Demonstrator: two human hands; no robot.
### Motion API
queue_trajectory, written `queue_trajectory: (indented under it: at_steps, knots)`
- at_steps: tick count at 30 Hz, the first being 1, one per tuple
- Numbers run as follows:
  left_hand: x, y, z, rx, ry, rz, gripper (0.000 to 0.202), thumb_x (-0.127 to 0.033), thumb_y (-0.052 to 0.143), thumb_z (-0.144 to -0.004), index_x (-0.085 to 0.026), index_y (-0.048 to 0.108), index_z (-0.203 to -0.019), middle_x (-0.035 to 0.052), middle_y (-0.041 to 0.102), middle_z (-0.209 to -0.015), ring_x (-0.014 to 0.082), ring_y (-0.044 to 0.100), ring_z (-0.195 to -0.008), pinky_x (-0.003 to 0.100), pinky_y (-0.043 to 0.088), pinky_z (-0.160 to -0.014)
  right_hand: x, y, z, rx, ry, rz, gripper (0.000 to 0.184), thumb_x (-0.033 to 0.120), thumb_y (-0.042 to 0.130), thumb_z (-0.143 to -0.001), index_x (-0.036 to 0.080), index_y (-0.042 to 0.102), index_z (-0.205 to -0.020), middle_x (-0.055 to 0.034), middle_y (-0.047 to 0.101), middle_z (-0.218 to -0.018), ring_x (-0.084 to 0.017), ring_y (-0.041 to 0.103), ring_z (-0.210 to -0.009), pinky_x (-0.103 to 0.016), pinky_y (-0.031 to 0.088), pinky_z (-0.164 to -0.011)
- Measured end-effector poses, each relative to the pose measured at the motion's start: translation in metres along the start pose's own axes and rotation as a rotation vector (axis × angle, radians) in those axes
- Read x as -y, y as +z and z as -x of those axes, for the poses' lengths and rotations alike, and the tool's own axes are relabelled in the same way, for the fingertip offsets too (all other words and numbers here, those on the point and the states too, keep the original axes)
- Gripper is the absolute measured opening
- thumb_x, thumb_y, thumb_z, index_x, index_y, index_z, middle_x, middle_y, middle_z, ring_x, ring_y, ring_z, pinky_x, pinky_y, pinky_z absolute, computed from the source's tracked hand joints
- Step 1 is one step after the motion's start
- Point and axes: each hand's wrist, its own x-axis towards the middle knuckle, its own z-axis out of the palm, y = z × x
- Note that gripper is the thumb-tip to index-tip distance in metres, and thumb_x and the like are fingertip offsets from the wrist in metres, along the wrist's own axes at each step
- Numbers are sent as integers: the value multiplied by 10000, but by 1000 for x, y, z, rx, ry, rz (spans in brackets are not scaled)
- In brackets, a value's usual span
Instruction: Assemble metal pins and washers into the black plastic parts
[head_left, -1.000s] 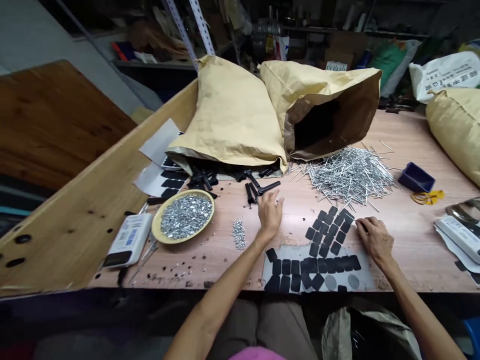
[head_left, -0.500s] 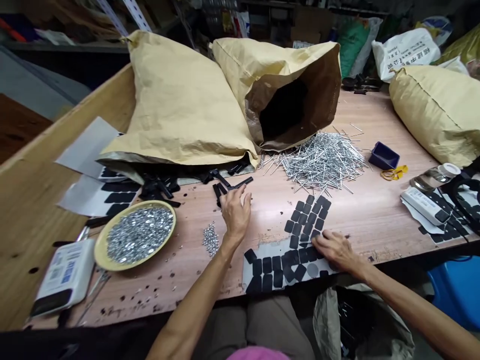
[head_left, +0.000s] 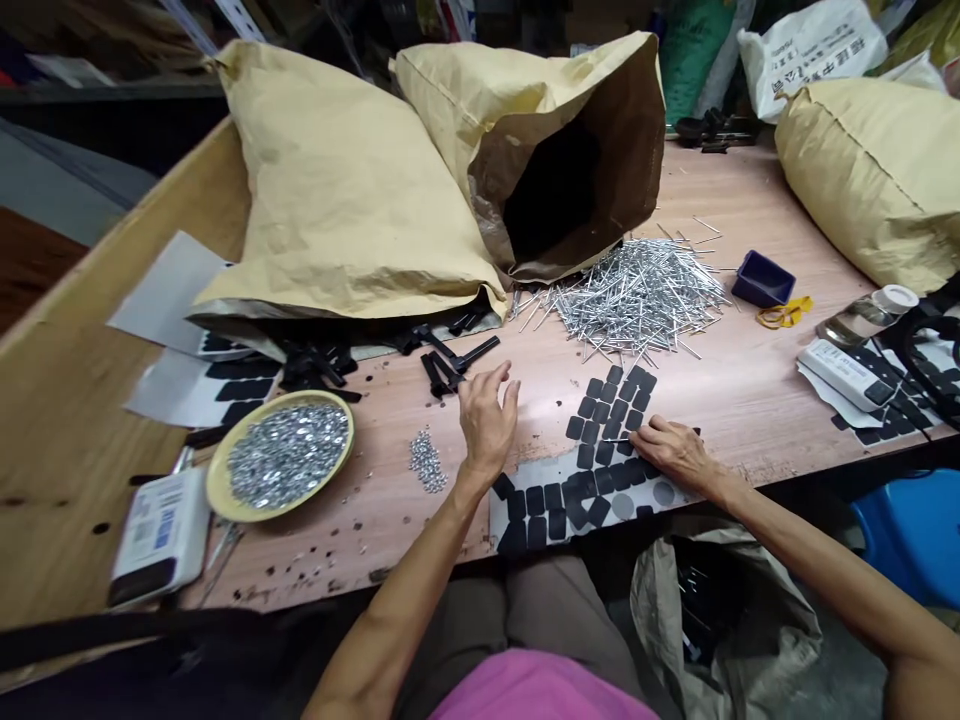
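My left hand (head_left: pixel 487 420) hovers with its fingers apart, just on the near side of several loose black plastic parts (head_left: pixel 450 368). It holds nothing that I can see. In my right hand (head_left: pixel 671 452) the fingers are closed around a thin, pointed metal tool (head_left: pixel 616 440), whose exact kind is unclear. Its tip points left over rows of black rounded-square pads (head_left: pixel 600 412) lying on the table. Below that hand, a pale backing sheet (head_left: pixel 499 515) carries more black pads and grey round spots. A small pile of tiny silver pieces (head_left: pixel 427 462) lies left of my left forearm.
A yellow bowl (head_left: pixel 345 450) of silver pieces stands at left beside a white box (head_left: pixel 161 535). Large paper sacks (head_left: pixel 352 190) fill the back. Metal pins (head_left: pixel 641 300) are heaped before the open sack, near a dark blue tray (head_left: pixel 763 280). Another sack (head_left: pixel 716 620) stands below the table edge.
My right hand has moved away from me, from the backing sheet towards the loose pads, uncovering another grey round spot. My left hand has drawn slightly right, away from the black parts. The view has tilted down.
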Motion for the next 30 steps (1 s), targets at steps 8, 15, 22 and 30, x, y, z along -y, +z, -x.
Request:
queue_trajectory:
  at_steps: [8,15,22,30]
  knots:
    - [-12,-9,12,-33,46,4,303,-234,516,-843,-157,643,-1107,81,688,-955,223,562,-902,366,423,-855,-27,-9,-29,-64,400,26,349,181,348,-938,162,615,-713,-64,589,-741,-137,451,-675,-239,234,-465]
    - [-11,-14,27,17,28,69,280,-228,523,-836,-180,648,-1081,69,674,-908,226,549,-891,377,419,-873,15,-28,23,-71,373,5,270,295,430,-918,224,676,-831,-58,660,-826,-170,579,-804,-251,359,-556]
    - [-6,-21,45,34,-49,200,276,-209,513,-851,-166,632,-1095,91,657,-920,246,527,-917,412,417,-884,64,-59,149,-89,535,-43,407,529,380,-893,260,678,-826,-52,684,-758,-216,640,-702,-322,462,-608]
    - [14,-22,45,5,-137,197,306,-144,526,-825,-203,632,-1106,69,658,-897,218,562,-912,355,452,-837,54,-58,55,-317,366,-229,348,524,419,-884,271,655,-918,-64,680,-878,-231,663,-738,-343,532,-627]
